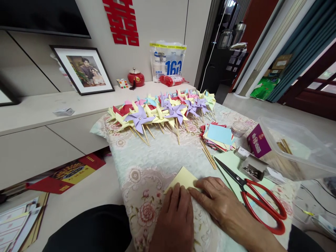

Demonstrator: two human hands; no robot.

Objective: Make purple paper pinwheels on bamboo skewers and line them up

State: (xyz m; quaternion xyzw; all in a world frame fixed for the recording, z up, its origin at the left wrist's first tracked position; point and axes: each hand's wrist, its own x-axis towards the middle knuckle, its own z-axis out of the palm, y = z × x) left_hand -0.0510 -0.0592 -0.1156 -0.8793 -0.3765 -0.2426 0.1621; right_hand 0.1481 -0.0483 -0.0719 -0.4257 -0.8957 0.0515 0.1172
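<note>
Head view: hands (194,206) on yellow paper (183,177)

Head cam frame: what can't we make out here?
- Yellow paper: near part hidden under left hand and right hand; fold state unclear.
- Plastic bin: contents blurred through its wall, right end cut by the edge.
- Small open box: contents too small to tell.
- Pinwheels: back rows overlap, uncountable.

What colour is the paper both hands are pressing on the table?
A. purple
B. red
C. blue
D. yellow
D: the left hand and right hand both press flat on a pale yellow paper lying on the flowered tablecloth, beside the red-handled scissors.
</note>
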